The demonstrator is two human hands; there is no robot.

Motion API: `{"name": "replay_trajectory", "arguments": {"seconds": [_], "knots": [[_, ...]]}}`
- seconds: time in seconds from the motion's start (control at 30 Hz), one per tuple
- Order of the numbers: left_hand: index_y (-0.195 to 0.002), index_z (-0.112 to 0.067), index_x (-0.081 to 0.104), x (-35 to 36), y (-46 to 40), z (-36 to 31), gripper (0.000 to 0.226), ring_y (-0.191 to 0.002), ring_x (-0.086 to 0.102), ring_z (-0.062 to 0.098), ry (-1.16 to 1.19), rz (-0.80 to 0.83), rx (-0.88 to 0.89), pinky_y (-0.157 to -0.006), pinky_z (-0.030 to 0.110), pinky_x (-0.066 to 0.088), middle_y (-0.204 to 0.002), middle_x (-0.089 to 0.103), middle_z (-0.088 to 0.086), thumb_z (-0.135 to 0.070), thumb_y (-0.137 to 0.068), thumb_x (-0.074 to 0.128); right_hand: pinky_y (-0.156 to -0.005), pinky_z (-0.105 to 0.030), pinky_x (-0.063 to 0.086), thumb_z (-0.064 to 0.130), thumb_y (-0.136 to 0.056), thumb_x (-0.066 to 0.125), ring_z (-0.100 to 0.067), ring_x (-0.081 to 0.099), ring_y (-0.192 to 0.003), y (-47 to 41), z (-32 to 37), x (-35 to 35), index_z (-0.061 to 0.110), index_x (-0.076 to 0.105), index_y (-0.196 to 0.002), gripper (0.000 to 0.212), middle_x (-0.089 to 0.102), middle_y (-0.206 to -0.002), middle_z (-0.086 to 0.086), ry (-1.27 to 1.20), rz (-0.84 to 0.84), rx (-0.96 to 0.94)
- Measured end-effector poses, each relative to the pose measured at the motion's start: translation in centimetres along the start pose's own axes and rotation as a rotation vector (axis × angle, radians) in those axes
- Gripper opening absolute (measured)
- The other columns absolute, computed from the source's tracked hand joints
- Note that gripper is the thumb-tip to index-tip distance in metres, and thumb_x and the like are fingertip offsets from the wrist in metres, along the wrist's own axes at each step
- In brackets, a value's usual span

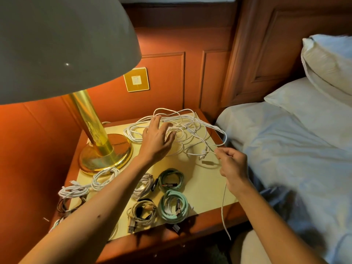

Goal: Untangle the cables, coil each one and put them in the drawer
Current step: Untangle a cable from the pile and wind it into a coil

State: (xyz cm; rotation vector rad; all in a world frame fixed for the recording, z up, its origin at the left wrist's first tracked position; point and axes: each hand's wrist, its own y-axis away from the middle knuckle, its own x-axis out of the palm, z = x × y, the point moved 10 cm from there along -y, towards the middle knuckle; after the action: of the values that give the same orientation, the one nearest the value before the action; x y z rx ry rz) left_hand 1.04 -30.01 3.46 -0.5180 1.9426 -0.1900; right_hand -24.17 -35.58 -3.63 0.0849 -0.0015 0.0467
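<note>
My left hand (156, 139) lies flat, fingers spread, on the tangle of white cables (182, 128) at the table's (205, 180) far side — my right hand (231, 164) pinches one white strand (223, 206), its grip narrow.

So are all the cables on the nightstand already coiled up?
No, a loose tangle of white cables lies under the left hand, while the right hand pinches one strand.

Desk (207, 189) back half taken by tangle of white cables (182, 128); left rear blocked by lamp base (105, 151), shade (62, 44) overhead. Front covered by coiled cables (171, 193). Bare strip left at right front. Bed (285, 141) close on right.
</note>
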Motion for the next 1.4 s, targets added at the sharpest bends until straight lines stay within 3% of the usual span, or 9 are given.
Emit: {"name": "replay_trajectory", "arguments": {"seconds": [0.13, 0.23, 0.4, 0.57, 0.8, 0.93, 1.03, 1.17, 1.4], "knots": [[-0.12, -0.017, 0.057, -1.6, 2.0, -2.1, 0.029, -0.147, 0.023, 0.035, -0.006, -0.091, 0.039, -0.11, 0.057, 0.032, -0.155, 0.032, 0.018, -0.024, -0.092, 0.062, -0.039, -0.021, 0.029, 0.013, -0.094, 0.066, -0.006, 0.035, -0.045, 1.6, 0.1, -0.9, 0.008, 0.072, -0.098, 0.009, 0.055, -0.064, -0.002, -0.103, -0.018, -0.008], [-0.118, -0.014, 0.059, -2.5, 3.4, -3.0, 0.031, -0.145, 0.026, 0.037, -0.013, -0.122, 0.038, -0.109, 0.057, 0.033, -0.153, 0.035, 0.02, -0.017, -0.088, 0.065, -0.062, -0.018, 0.052, 0.014, -0.094, 0.066, -0.002, 0.064, -0.072, 3.2, 3.3, -0.9, 0.008, 0.074, -0.105, 0.015, 0.071, -0.086, 0.002, 0.084, -0.079, -0.291], [-0.118, -0.012, 0.061, -2.9, 4.9, -4.8, 0.029, -0.134, 0.041, 0.033, 0.042, -0.096, 0.083, -0.106, 0.051, 0.04, -0.14, 0.049, 0.016, -0.017, -0.09, 0.063, -0.075, -0.007, 0.05, 0.009, -0.094, 0.064, -0.005, 0.062, -0.084, 6.3, 8.7, 0.4, 0.001, 0.074, -0.106, 0.017, 0.066, -0.094, 0.004, 0.217, -0.194, -0.632], [-0.141, -0.014, 0.051, -1.3, 5.9, -8.3, 0.047, -0.125, 0.052, 0.024, 0.1, 0.091, 0.18, -0.1, 0.034, 0.046, -0.141, 0.053, 0.009, -0.026, -0.096, 0.062, -0.074, -0.01, 0.052, 0.01, -0.094, 0.064, -0.003, 0.063, -0.087, 7.5, 10.2, 2.4, 0.002, 0.074, -0.106, 0.017, 0.068, -0.095, 0.003, 0.161, -0.076, -0.658], [-0.104, -0.007, 0.071, 0.7, 5.7, -8.9, 0.021, -0.065, 0.061, 0.01, 0.156, 0.136, 0.107, -0.058, 0.022, 0.045, -0.092, 0.073, 0.009, -0.02, -0.1, 0.056, -0.069, -0.007, 0.049, 0.016, -0.093, 0.067, 0.008, 0.063, -0.078, 7.3, 8.5, 2.9, 0.011, 0.074, -0.097, 0.009, 0.069, -0.084, 0.013, 0.191, 0.148, -0.535], [-0.098, -0.01, 0.074, 1.2, 5.7, -8.4, 0.011, -0.075, 0.068, 0.019, 0.2, 0.124, 0.058, -0.065, 0.034, 0.056, -0.089, 0.074, 0.007, -0.016, -0.093, 0.066, -0.063, -0.014, 0.05, 0.016, -0.094, 0.066, 0.003, 0.063, -0.062, 6.7, 6.4, 4.3, 0.012, 0.074, -0.092, 0.01, 0.068, -0.068, 0.011, 0.414, 0.41, -0.447], [-0.093, -0.007, 0.076, 1.3, 5.6, -9.5, 0.01, -0.075, 0.069, 0.015, 0.297, 0.127, 0.057, -0.066, 0.033, 0.058, -0.091, 0.075, 0.006, -0.015, -0.088, 0.073, -0.064, -0.023, 0.048, 0.012, -0.095, 0.06, -0.009, 0.063, -0.062, 5.5, 6.5, 1.2, 0.015, 0.067, -0.063, 0.034, 0.067, -0.06, 0.006, 0.388, 0.139, -0.437], [-0.097, -0.003, 0.076, 1.4, 5.3, -10.9, 0.014, -0.051, 0.062, 0.0, 0.314, 0.074, 0.01, -0.053, 0.014, 0.053, -0.091, 0.075, 0.008, -0.013, -0.09, 0.071, -0.064, -0.039, 0.05, 0.016, -0.096, 0.055, -0.024, 0.061, -0.066, 5.1, 3.6, -2.5, 0.019, 0.062, -0.06, 0.036, 0.066, -0.063, 0.0, 0.097, -0.195, -0.152], [-0.092, -0.005, 0.077, -0.3, 6.0, -10.6, 0.02, -0.056, 0.065, 0.012, 0.263, -0.096, 0.023, -0.059, 0.031, 0.057, -0.074, 0.073, 0.006, -0.021, -0.094, 0.066, -0.035, -0.018, 0.025, 0.006, -0.098, 0.046, -0.008, 0.032, -0.032, 4.9, -3.3, -5.6, 0.009, 0.043, -0.071, 0.028, 0.045, -0.067, -0.002, -0.49, -0.326, 0.496]]}}
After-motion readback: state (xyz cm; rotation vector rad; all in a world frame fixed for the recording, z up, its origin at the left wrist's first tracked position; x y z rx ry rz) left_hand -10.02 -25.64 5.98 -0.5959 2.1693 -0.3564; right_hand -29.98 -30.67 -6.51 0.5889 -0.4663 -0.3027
